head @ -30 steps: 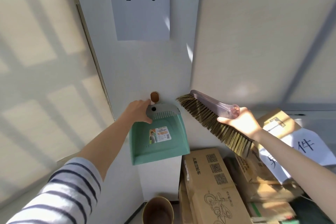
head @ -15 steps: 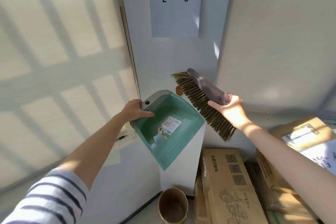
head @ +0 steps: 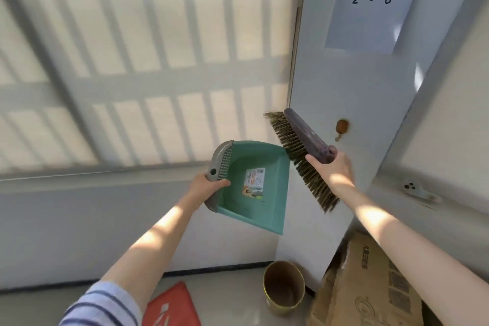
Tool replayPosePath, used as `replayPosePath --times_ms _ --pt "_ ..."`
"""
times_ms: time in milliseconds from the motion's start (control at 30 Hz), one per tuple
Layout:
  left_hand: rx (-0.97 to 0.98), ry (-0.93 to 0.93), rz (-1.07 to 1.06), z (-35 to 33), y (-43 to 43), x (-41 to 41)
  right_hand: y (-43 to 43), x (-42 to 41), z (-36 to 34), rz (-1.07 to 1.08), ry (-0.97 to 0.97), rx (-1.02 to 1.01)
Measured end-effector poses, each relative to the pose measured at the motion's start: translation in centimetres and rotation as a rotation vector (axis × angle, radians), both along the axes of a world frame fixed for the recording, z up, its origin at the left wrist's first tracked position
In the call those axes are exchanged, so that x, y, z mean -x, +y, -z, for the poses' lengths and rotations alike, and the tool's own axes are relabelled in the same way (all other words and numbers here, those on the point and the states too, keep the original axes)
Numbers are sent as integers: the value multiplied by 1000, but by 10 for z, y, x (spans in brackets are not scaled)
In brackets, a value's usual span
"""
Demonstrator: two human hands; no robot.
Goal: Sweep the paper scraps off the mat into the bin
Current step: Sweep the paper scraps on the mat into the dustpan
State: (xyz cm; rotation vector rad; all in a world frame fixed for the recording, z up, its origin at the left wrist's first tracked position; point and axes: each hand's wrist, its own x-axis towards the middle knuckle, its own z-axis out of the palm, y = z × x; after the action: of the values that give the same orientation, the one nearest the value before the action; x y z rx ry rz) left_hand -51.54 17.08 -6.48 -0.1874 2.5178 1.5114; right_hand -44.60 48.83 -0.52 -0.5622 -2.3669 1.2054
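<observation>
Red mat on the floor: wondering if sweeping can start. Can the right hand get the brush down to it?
Probably, though not from here: the right hand holds the brush raised, far above the mat. Nothing seems to block the way down.

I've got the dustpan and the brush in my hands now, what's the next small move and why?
Probably bring both down to the red mat. Your left hand grips the dustpan and your right hand the brush, both up in the air by the wall, while pale scraps lie on the mat below, with the bin on the floor nearby.
</observation>
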Motion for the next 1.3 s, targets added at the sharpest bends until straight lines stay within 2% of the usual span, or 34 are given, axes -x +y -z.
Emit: replayPosePath --times_ms 200,500,900,1067,1300 --pt "-37 -93 -322 40 -78 -107 -86 -41 37 -119 -40 103" --pt "197 -154 -711 63 -193 -257 -246 -122 75 -375 -95 183" --pt "152 -115 -886 68 -379 -445 -428 -283 107 -566 -56 144" --pt "202 -152 -890 68 -420 -505 -478 -342 117 -566 -44 150" --pt "196 -161 -916 74 -442 -536 -506 -373 119 -568 -40 124"
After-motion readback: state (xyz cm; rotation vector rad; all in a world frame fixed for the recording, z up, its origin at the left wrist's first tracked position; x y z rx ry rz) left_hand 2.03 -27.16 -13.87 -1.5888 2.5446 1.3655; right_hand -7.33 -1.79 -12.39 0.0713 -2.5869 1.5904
